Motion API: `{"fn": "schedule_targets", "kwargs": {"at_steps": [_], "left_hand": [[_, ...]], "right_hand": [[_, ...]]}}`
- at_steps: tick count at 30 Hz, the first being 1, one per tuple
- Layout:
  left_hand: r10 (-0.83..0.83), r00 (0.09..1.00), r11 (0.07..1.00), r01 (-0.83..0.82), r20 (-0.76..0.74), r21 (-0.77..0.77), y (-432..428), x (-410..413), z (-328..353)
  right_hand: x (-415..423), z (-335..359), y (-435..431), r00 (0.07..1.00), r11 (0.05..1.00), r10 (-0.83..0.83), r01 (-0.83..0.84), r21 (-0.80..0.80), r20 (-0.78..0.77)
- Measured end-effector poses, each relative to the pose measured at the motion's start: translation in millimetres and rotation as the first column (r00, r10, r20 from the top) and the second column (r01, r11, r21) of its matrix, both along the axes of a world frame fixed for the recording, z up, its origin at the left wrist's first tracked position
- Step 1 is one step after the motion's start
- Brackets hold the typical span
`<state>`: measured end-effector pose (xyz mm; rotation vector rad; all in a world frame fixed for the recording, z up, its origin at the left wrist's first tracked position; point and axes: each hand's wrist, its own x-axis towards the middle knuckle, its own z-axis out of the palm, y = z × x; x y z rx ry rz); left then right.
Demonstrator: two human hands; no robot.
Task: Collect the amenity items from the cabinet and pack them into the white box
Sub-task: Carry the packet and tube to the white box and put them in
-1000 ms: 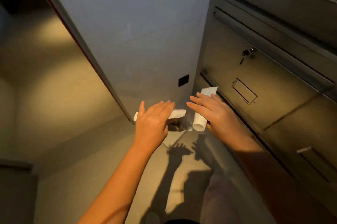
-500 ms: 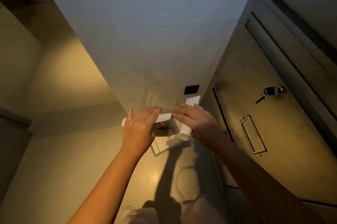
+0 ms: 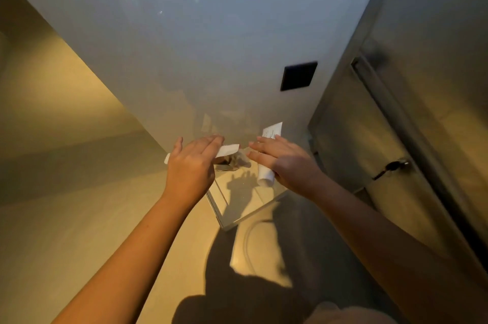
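Items in hand, counted: one flat white packet (image 3: 228, 150) and one white tube (image 3: 264, 177). Both are held in the air over the far end of the white box (image 3: 217, 208), neither yet inside it.

One white box is seen. It stands open on the pale floor (image 3: 79, 244) at the foot of a pale wall panel (image 3: 198, 46), and the shadows of the two hands fall across its inside.

The left hand (image 3: 190, 169) holds the packet crosswise beneath it. One end sticks out past the fingertips and the other shows below the thumb. The fingers lie nearly straight over the top and the thumb stands off to the side; the contact underneath is hidden.

The right hand (image 3: 286, 162) grasps the tube under its palm. The flat crimped end points up and away, the round cap end points down toward the box, and the fingers lie straight across it. The thumb is out of sight.

Between the two hands hangs one crumpled clear bag (image 3: 239, 162), touching or nearly touching the packet. I cannot tell which hand has it.

Further out, one black square (image 3: 298, 76) is set in the wall panel above the right hand. To the right stands a grey metal cabinet (image 3: 396, 117), doors closed, with one key (image 3: 392, 166) in its lock, well apart from the hands. A leg (image 3: 348, 314) shows at the bottom edge.
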<state>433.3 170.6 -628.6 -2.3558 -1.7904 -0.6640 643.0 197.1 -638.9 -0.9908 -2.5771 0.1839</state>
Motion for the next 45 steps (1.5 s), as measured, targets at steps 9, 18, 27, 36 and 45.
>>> {"fn": "schedule_targets", "kwargs": {"at_steps": [9, 18, 27, 36, 45], "left_hand": [[-0.116, 0.986, 0.993, 0.114, -0.122, -0.029, 14.3, -10.7, -173.2], [-0.172, 0.92, 0.974, 0.105, -0.352, -0.201, 40.6, -15.8, -288.0], [-0.038, 0.875, 0.87, -0.208, -0.483, -0.446, 75.9, 14.0, -364.6], [-0.014, 0.954, 0.767, -0.181, -0.298, -0.616, 45.0, 18.7, -402.8], [-0.05, 0.954, 0.715, -0.174, -0.297, -0.677, 22.0, 4.0, -404.3]], "right_hand": [[-6.3, -183.7, 31.3, 0.986, 0.985, 0.154, -0.158, 0.069, 0.064], [-4.8, -308.9, 66.4, 0.977, 0.97, 0.206, -0.212, 0.12, 0.057], [-6.3, -358.3, 91.1, 0.977, 0.972, 0.196, -0.205, 0.111, 0.083], [8.4, -376.9, 84.6, 0.959, 0.97, 0.243, -0.243, -0.017, 0.148], [2.4, -370.2, 95.3, 0.945, 0.966, 0.253, -0.236, -0.104, 0.205]]}}
